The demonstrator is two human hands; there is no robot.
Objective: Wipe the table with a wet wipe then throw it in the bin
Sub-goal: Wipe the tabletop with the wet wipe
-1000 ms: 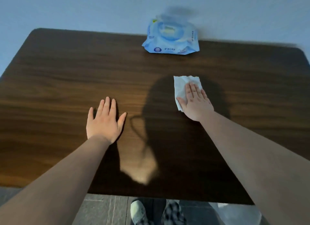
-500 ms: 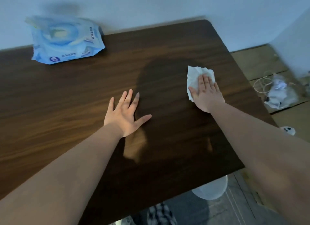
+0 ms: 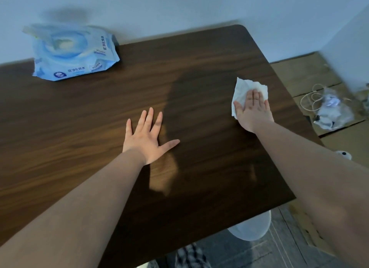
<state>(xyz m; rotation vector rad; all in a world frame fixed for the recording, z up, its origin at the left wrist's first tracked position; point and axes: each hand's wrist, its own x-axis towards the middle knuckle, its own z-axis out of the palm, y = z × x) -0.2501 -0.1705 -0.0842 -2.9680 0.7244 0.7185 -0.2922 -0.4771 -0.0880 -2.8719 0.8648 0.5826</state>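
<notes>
**Right palm flat on the wipe, near the table's right edge**

Nearest the camera, both bare forearms reach out over the dark wood table [image 3: 83, 116]. The left hand [image 3: 146, 137] lies flat on the bare wood near the middle, fingers spread and thumb out, holding nothing; I judge it is only bracing.

Further out and to the right, the right hand [image 3: 253, 110] presses palm-down, fingers straight and together, on the white wet wipe [image 3: 242, 91]. It pins the wipe rather than grasping it. The wipe is crumpled and spread; its free part sticks out beyond the fingertips and to the thumb side, so it lies ahead of the hand, toward the wall. The part under the palm is hidden, so how much is trapped there cannot be told. This hand alone touches the wipe; the left is well apart from it.

The hand sits close to the table's right edge, with most of the surface stretching away to its left. In my judgement, wiping goes on from here leftward or back toward the body.

Farthest off, at the back left against the wall, lies the blue wet-wipe pack [image 3: 73, 52], blurred.

No bin can be made out for certain. A pale rounded object [image 3: 252, 225] shows below the table's near right corner, mostly hidden. Cables and a clear bag lie on cardboard on the floor to the right, indistinct.
</notes>
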